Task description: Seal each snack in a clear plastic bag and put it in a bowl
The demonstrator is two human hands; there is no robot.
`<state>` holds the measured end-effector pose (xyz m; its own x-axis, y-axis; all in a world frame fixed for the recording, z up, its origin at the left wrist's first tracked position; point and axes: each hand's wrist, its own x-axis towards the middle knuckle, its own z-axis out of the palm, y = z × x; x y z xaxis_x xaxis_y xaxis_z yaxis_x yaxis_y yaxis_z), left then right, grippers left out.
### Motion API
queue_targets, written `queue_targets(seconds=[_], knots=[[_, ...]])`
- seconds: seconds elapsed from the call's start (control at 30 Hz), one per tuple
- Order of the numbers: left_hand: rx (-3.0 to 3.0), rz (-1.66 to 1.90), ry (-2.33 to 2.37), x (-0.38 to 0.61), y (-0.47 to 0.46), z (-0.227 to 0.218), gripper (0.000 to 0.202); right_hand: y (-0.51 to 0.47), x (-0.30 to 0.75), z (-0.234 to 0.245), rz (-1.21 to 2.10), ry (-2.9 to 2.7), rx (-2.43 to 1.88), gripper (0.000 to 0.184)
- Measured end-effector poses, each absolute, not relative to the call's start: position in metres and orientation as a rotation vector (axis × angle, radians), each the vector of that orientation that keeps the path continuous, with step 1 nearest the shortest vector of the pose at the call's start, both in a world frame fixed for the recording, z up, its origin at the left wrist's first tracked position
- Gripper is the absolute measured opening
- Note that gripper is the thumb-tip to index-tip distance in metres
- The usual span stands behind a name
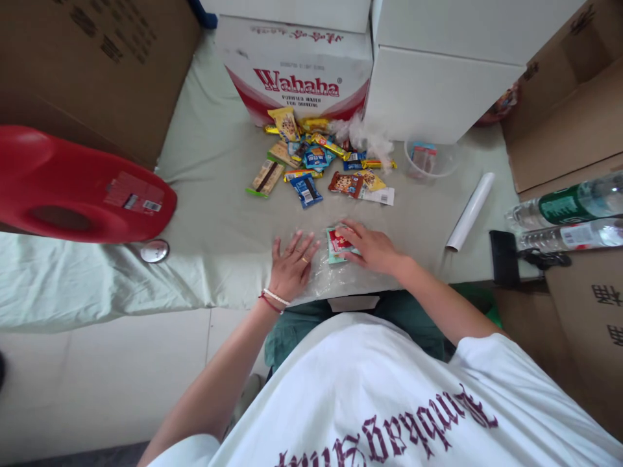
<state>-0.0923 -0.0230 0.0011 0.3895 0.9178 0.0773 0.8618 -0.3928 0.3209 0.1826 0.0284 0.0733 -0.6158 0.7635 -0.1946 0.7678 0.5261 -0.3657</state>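
Note:
A clear plastic bag [325,280] lies flat near the table's front edge. My left hand [291,267] rests palm down on its left side, fingers spread and holding nothing. On the bag's right part is a small red packet with a pale green border [335,241]. My right hand [377,250] covers its right side, fingers on the upper edge and thumb on the lower, closed round it. Beyond my hands lies a pile of wrapped snacks: a blue packet [306,190], a brown cookie packet [344,184] and a green-ended biscuit pack [265,178] are nearest.
A Wahaha carton [302,65] and a white box [433,91] stand behind the snacks. To the right are a clear plastic tub [440,170], a white roll [471,211], a black phone [504,258] and bottles [559,206]. A red jug [82,188] lies left, beside a round tin [154,251].

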Motion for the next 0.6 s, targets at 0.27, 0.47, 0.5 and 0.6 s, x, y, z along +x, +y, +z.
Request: queue_targets(seconds=[0.27, 0.47, 0.5, 0.6], knots=[[2.449, 0.218, 1.076, -0.130, -0.038, 0.010, 0.091, -0.035, 0.240, 0.025, -0.648, 3.158, 1.235, 0.053], [2.300, 0.306, 1.166, -0.130, -0.039, 0.010, 0.045, -0.001, 0.248, 0.026, -1.032, 3.102, 1.606, 0.029], [2.239, 0.371, 1.240, -0.129, -0.032, 0.009, 0.030, 0.012, 0.247, 0.031, -1.143, 3.043, 1.648, 0.028], [2.041, 0.661, 1.520, -0.128, -0.009, 0.012, 0.025, 0.045, 0.241, 0.042, -1.381, 2.842, 1.754, 0.026]])
